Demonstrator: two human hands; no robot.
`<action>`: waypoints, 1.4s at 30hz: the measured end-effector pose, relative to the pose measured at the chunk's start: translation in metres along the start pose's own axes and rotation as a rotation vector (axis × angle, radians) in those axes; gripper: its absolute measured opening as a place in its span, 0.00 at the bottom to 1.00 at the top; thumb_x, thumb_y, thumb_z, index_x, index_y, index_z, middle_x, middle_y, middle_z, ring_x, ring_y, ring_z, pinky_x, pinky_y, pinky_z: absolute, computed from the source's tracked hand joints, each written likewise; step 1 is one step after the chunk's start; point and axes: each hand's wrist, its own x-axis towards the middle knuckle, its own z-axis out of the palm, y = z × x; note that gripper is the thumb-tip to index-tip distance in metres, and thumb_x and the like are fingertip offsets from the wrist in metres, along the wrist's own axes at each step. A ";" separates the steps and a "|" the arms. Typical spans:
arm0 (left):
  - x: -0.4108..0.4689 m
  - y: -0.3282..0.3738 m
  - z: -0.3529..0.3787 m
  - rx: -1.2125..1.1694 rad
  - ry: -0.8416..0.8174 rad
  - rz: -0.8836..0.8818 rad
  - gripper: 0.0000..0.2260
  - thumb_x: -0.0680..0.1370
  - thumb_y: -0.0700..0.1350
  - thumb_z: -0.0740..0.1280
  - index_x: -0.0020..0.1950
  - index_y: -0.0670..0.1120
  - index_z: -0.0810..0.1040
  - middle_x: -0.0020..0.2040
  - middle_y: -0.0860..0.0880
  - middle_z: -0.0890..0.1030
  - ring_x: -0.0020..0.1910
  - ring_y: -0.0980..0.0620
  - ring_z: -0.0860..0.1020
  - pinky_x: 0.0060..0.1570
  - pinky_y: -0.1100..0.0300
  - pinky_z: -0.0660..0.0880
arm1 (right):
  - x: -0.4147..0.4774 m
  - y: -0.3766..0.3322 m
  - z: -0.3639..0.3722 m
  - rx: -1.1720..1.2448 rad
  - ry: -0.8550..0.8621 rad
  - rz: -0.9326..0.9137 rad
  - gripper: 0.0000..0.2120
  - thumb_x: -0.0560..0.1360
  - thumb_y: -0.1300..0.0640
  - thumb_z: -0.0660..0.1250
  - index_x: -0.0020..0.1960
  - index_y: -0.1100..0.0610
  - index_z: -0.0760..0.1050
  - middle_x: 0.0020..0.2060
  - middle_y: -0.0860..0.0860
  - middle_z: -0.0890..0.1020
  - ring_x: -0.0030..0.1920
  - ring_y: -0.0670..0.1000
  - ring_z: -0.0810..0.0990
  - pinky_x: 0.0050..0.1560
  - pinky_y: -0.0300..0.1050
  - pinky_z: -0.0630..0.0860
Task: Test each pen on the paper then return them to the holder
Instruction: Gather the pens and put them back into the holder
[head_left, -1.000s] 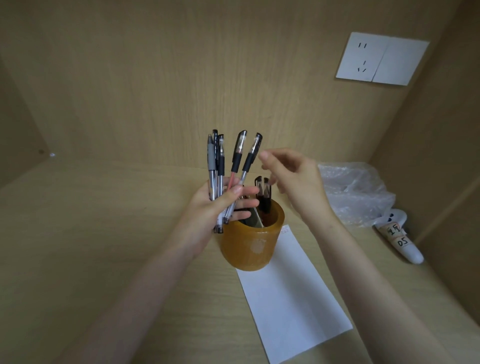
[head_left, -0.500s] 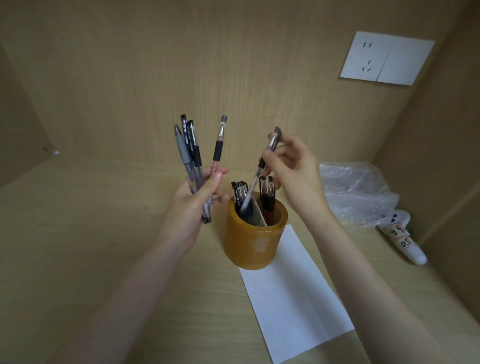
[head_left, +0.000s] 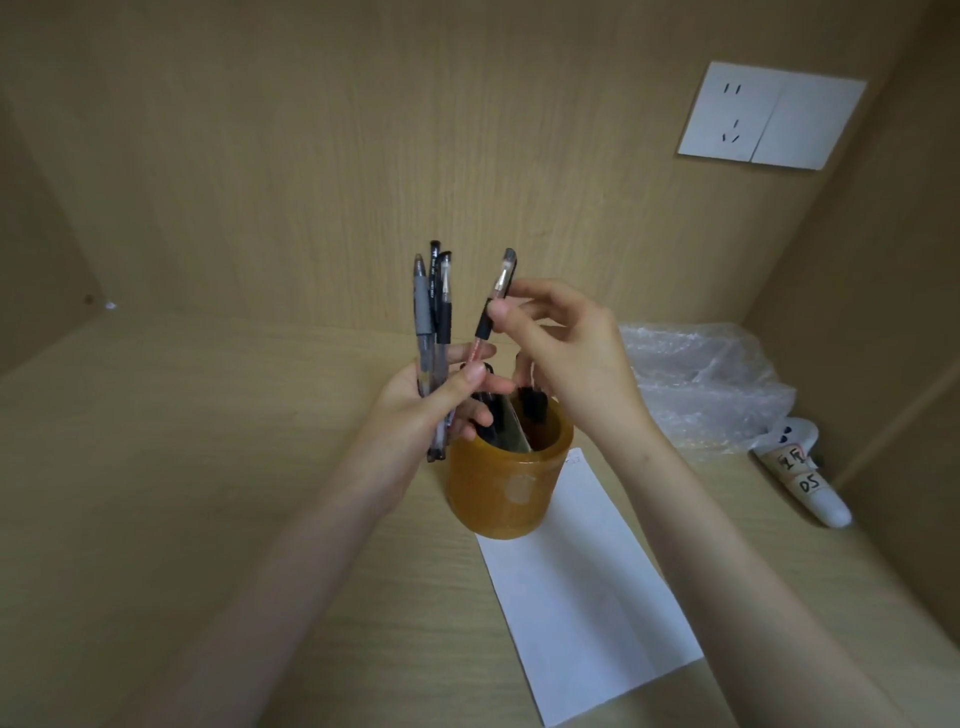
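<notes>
My left hand (head_left: 431, 415) is held just left of the amber pen holder (head_left: 506, 488), closed around a bundle of upright pens (head_left: 434, 322): a grey one and two black ones. A red-bodied pen (head_left: 475, 348) with a black grip leans out of that bundle to the right. My right hand (head_left: 566, 353) hovers over the holder and pinches this pen at its grip between thumb and fingers. A few black-capped pens (head_left: 532, 402) stand inside the holder. The white paper (head_left: 587, 597) lies on the desk, its far end under the holder.
A crumpled clear plastic bag (head_left: 701, 384) lies at the back right, with a white labelled tube (head_left: 805, 478) beside it. Wooden walls close in the desk at the back and both sides. A white wall socket (head_left: 769, 114) sits high on the back wall.
My right hand has let go of the pen it lowered into the holder and has moved left onto the red-bodied pen. My left hand has shifted right, closer to the holder.
</notes>
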 end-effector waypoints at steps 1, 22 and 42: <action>0.000 0.000 0.002 -0.019 -0.022 -0.008 0.12 0.76 0.44 0.63 0.59 0.43 0.74 0.41 0.48 0.84 0.32 0.56 0.78 0.30 0.66 0.74 | 0.001 -0.002 0.002 0.035 -0.018 0.011 0.15 0.75 0.52 0.69 0.59 0.56 0.76 0.39 0.48 0.81 0.27 0.44 0.78 0.28 0.30 0.70; 0.001 -0.004 0.002 -0.196 0.076 -0.018 0.11 0.80 0.46 0.58 0.56 0.41 0.71 0.32 0.50 0.73 0.24 0.58 0.64 0.20 0.68 0.61 | -0.004 0.044 -0.030 -0.446 0.112 -0.066 0.16 0.76 0.47 0.66 0.62 0.48 0.76 0.50 0.44 0.75 0.34 0.44 0.75 0.39 0.32 0.69; -0.003 -0.007 -0.017 -0.058 0.106 0.021 0.13 0.80 0.48 0.57 0.58 0.47 0.79 0.50 0.49 0.81 0.49 0.54 0.78 0.49 0.62 0.75 | 0.015 0.001 -0.012 0.287 0.157 0.088 0.09 0.79 0.63 0.62 0.57 0.63 0.74 0.37 0.56 0.79 0.26 0.45 0.74 0.26 0.38 0.69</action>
